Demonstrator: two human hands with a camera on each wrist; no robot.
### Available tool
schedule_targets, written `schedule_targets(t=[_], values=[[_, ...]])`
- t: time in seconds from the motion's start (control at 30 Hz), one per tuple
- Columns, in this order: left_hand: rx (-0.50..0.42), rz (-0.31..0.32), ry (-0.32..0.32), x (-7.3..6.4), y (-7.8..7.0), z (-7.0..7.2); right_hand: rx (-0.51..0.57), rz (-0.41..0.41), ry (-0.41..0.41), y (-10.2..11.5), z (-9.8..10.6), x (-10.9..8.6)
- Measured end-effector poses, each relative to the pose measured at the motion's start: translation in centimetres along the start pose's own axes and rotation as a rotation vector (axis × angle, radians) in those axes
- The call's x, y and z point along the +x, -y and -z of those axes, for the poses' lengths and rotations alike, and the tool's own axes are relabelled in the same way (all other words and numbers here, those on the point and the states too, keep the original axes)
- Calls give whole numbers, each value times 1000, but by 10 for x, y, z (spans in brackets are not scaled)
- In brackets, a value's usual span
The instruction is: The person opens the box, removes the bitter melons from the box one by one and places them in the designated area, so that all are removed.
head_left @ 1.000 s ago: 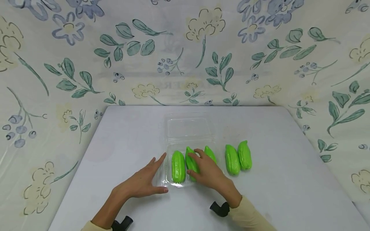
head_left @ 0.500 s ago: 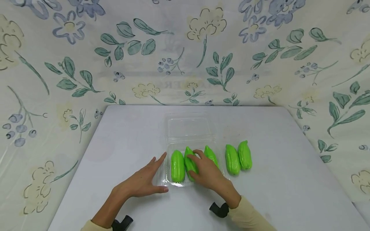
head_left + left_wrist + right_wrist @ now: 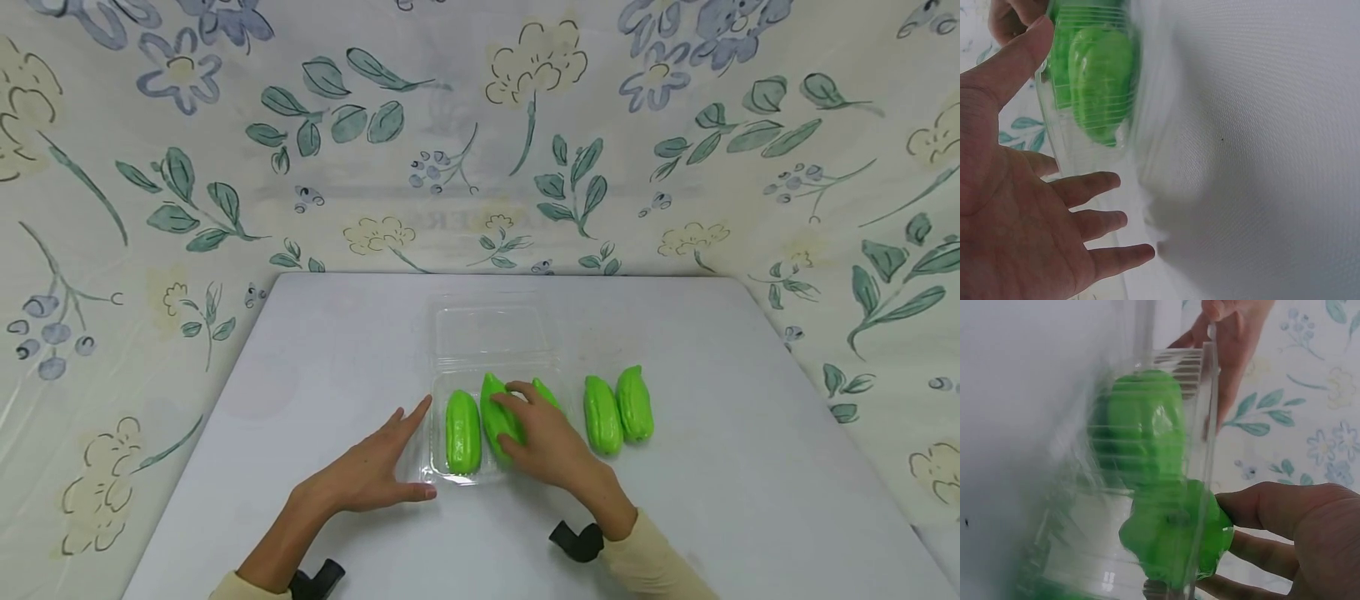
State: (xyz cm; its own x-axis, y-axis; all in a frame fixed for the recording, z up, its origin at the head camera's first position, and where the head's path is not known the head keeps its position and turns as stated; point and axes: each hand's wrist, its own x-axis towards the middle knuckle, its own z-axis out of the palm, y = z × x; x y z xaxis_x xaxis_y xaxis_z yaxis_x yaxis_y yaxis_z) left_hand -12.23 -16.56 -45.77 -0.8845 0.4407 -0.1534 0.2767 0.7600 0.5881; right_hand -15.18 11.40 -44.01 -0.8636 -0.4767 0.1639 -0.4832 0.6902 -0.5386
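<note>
In the head view, a clear plastic clamshell box lies on the table with its lid folded back. My right hand pinches a bright green ridged gourd between thumb and fingers over the middle of the box. The right wrist view has this gourd partly raised above the box's side wall. A second gourd lies upright in the left part, and a third gourd at the right is mostly covered by my hand. My left hand, fingers spread, is at the box's left edge.
Two more green gourds lie side by side on the white table, right of the box. Floral cloth hangs behind the table and along its sides. A black wrist mount sits under my right forearm.
My right hand has lifted the middle gourd slightly and shifted it a little away from me. The left hand stays in place.
</note>
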Motion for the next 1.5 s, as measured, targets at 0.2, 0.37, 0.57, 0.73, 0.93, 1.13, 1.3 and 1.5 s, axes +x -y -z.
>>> schedule_targets(t=[0.2,0.37,0.57,0.73,0.93,1.13,1.3,1.5], values=[[2,8,7,0,1,-1,20,18,-73,-2,9,-1],[2,11,6,-1,0,-1,34,12,-118,-7,20,-2],[-2,8,2,-2,-1,0,52,-32,-159,-18,36,-4],[-11,11,8,-2,-1,1,96,-71,-170,-28,49,-5],[-13,17,3,-2,-1,1,96,-126,-196,-42,65,-8],[-6,10,3,-2,-1,1,79,-176,-235,-56,79,-15],[1,10,8,-1,-2,2,73,-205,-250,-67,86,-22],[6,4,13,0,-1,2,35,-206,-289,-79,93,-32]])
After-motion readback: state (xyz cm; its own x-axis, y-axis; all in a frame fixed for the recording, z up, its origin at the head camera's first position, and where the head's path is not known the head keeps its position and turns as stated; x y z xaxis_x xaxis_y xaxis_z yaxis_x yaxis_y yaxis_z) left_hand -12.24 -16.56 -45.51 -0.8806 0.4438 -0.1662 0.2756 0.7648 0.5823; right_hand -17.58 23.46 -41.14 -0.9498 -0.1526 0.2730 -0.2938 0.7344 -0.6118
